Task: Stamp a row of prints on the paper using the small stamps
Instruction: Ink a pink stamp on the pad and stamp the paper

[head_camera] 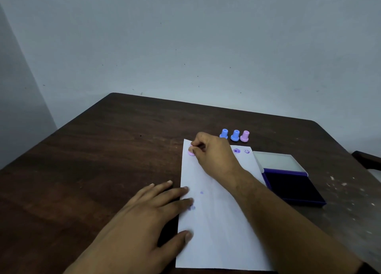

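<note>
A white sheet of paper (218, 222) lies on the dark wooden table (115, 141). My right hand (214, 154) pinches a small pink stamp (191, 151) and holds it down on the paper's far left corner. Two purple prints (241, 151) show at the far right corner; the hand hides the stretch between. My left hand (152, 209) lies flat, fingers spread, its fingertips on the paper's left edge. Faint purple smudges (191, 207) mark the paper by those fingertips.
Two blue stamps (229, 134) and one pink stamp (244, 136) stand in a row just beyond the paper. An open purple ink pad (292, 188) with its clear lid (277, 161) folded back sits right of the paper. Pale flecks mark the table's right side.
</note>
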`<action>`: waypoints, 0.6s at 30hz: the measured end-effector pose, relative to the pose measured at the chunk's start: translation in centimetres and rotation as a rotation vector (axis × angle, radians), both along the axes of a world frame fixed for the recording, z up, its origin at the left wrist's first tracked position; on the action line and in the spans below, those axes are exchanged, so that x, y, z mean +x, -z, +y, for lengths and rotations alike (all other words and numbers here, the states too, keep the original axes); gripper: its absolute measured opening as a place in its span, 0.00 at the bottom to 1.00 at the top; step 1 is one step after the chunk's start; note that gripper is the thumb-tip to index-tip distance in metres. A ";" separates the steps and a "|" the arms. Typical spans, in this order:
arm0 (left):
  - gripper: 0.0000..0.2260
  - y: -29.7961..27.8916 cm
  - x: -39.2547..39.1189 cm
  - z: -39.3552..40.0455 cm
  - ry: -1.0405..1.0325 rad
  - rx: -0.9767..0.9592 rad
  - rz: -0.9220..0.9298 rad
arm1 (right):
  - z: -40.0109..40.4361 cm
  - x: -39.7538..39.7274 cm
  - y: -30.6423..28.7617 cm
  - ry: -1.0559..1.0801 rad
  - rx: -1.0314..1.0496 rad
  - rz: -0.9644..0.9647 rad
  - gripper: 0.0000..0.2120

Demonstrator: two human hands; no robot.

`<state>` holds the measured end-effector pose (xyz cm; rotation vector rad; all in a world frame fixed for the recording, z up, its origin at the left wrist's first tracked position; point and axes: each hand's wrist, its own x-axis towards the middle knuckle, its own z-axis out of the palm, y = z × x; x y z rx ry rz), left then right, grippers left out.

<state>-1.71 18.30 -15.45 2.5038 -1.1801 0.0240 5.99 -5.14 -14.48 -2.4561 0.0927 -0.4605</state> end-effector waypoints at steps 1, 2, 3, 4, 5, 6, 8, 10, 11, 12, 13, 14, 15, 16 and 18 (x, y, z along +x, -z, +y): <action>0.27 0.0 0.0 0.0 0.000 0.007 -0.002 | 0.0 0.0 0.0 0.004 -0.006 -0.007 0.02; 0.27 0.0 0.0 0.0 0.003 0.012 -0.005 | 0.1 0.0 0.1 0.010 -0.016 -0.009 0.01; 0.27 0.0 0.0 0.0 0.006 0.008 -0.004 | 0.1 0.0 0.1 0.017 -0.031 -0.004 0.01; 0.27 0.0 0.1 0.0 0.006 -0.003 -0.002 | 0.0 0.0 0.1 0.021 -0.045 -0.001 0.01; 0.27 0.0 0.0 0.0 0.003 -0.010 -0.002 | 0.0 0.0 0.1 0.020 -0.055 -0.004 0.01; 0.28 0.1 0.0 0.0 0.001 -0.007 -0.005 | 0.0 0.0 0.1 0.016 -0.056 -0.014 0.02; 0.28 0.1 0.0 0.1 -0.001 -0.002 -0.013 | 0.1 0.0 0.2 0.013 -0.056 -0.023 0.03; 0.28 0.1 -0.1 0.1 -0.002 -0.022 -0.012 | 0.0 0.0 0.3 0.019 -0.035 -0.028 0.03; 0.28 0.1 -0.1 0.1 0.000 -0.020 -0.014 | -0.1 0.1 0.2 0.025 -0.022 -0.044 0.03; 0.28 0.1 -0.1 0.1 0.000 -0.015 -0.020 | -0.2 0.1 0.1 0.029 -0.005 -0.072 0.04; 0.28 0.2 -0.1 0.1 0.000 -0.016 -0.026 | -0.4 0.1 -0.2 0.035 0.020 -0.102 0.05; 0.28 0.2 -0.1 0.1 0.000 -0.029 -0.025 | -0.6 0.2 -0.6 0.042 0.052 -0.132 0.06; 0.28 0.3 0.0 0.1 -0.003 -0.042 -0.018 | -0.9 0.1 -1.0 0.052 0.088 -0.155 0.06; 0.28 0.4 0.0 0.1 -0.005 -0.045 -0.014 | -1.2 0.1 -1.4 0.062 0.128 -0.172 0.06; 0.28 0.5 0.0 0.1 -0.005 -0.025 -0.023 | -1.9 0.1 -2.2 0.075 0.193 -0.208 0.07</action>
